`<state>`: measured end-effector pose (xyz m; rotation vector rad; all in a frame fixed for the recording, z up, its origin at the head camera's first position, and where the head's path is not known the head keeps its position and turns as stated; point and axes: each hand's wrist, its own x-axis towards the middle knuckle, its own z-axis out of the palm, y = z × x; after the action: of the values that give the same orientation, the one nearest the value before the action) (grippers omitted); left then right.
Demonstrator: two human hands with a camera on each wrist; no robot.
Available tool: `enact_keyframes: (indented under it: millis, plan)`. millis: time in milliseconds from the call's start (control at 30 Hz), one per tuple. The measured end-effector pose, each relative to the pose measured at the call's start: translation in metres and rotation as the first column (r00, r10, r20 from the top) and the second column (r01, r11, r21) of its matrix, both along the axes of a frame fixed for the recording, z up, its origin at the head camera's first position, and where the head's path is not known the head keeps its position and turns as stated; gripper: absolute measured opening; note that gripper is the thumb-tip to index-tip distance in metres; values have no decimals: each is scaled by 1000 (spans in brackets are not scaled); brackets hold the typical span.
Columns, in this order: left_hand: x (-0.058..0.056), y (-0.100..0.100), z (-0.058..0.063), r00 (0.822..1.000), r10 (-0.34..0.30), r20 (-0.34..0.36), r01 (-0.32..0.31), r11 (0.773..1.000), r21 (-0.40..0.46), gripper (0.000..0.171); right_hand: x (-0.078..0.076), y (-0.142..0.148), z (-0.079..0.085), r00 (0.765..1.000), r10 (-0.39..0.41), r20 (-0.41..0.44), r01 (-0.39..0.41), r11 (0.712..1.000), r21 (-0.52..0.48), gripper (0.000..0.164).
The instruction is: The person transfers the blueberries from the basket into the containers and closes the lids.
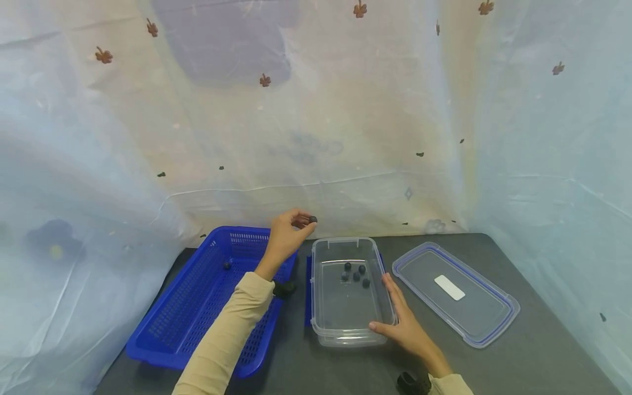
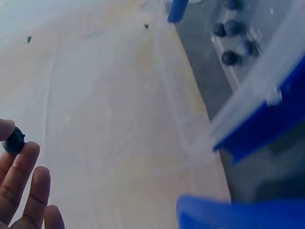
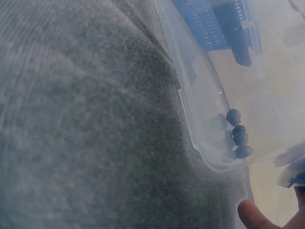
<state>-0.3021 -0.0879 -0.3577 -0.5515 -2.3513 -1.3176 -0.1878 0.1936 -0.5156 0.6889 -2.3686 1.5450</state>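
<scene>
My left hand [image 1: 283, 236] pinches a dark blueberry [image 2: 14, 141] between thumb and fingertips, raised behind the gap between basket and container. Several blueberries [image 1: 356, 276] lie on the floor of a clear plastic container [image 1: 340, 321]. Against that container's right side rests my right hand [image 1: 407, 329], fingers extended along the wall and thumb at the near right corner. In the right wrist view only part of this hand shows, with the thumb [image 3: 257, 217] near the container. A blue perforated basket [image 1: 163, 343] stands on the left with a blueberry [image 1: 227, 265] inside.
The container's clear lid [image 1: 474, 307], with a blue seal and white label, lies flat on the right. Blue side clips [image 1: 308, 291] hang down along the container. A pale printed curtain [image 1: 316, 137] closes off the back and sides of the dark table [image 1: 291, 351].
</scene>
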Motion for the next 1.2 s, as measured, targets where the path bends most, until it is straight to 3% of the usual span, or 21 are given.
enact_keyframes:
  millis: [233,400,600,767,933,1200]
  plan:
    - [-4,38,-13,997,-62,34,62,998,6,17,0,0,-1,1000,3,5,-3,1000,-4,107]
    - [-5,62,-23,992,-83,96,86,996,-25,16,0,-1,-3,1000,-3,0,3,1000,1,108]
    - [-7,86,-40,985,-84,151,80,996,32,15,-1,0,-2,1000,5,-4,-5,1000,-14,108]
    - [-11,102,-60,983,-35,181,27,999,47,17,-1,1,-1,1000,13,-6,-13,1000,-20,108]
    - [-14,109,-84,972,69,226,-80,996,42,17,-1,0,-1,1000,11,-3,-11,1000,-21,107]
    - [-8,111,-109,954,220,201,-227,974,14,14,-1,0,-2,1000,2,6,-2,1000,-15,107]
